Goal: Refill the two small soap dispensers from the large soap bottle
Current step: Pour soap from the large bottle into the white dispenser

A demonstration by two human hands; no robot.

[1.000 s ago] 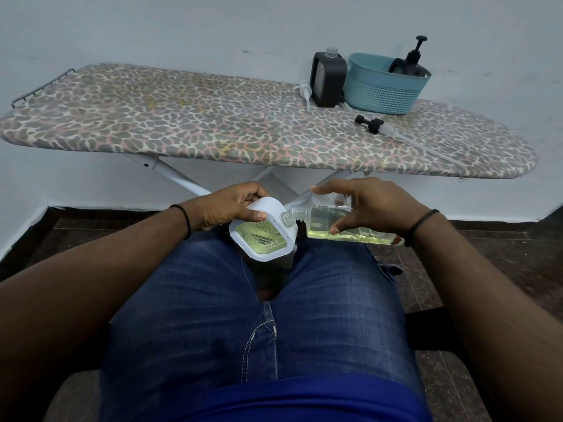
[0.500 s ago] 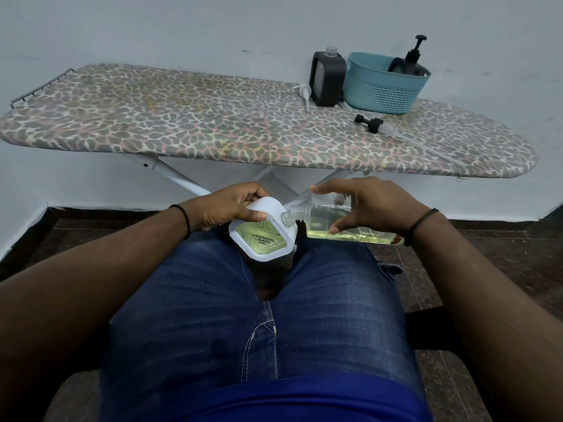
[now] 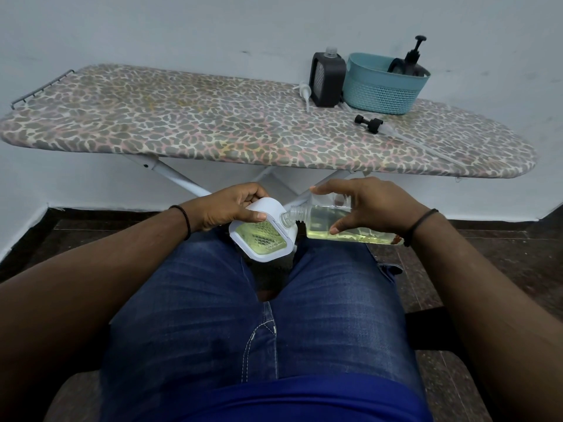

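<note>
Over my knees, my left hand [image 3: 227, 208] grips a small white soap dispenser [image 3: 262, 236] with yellow-green liquid showing through its window. My right hand [image 3: 370, 205] holds the large clear soap bottle [image 3: 323, 222] tipped on its side, its open neck touching the white dispenser's top corner. Pale yellow soap lies along the bottle's lower side. A black soap dispenser [image 3: 326, 79] with an open neck stands on the ironing board [image 3: 182, 126] at the back right.
A teal basket [image 3: 380, 86] holding a black pump bottle stands beside the black dispenser. A white pump head [image 3: 304, 92] and a black pump with a long tube [image 3: 373, 124] lie loose on the board. The board's metal legs cross just behind my hands.
</note>
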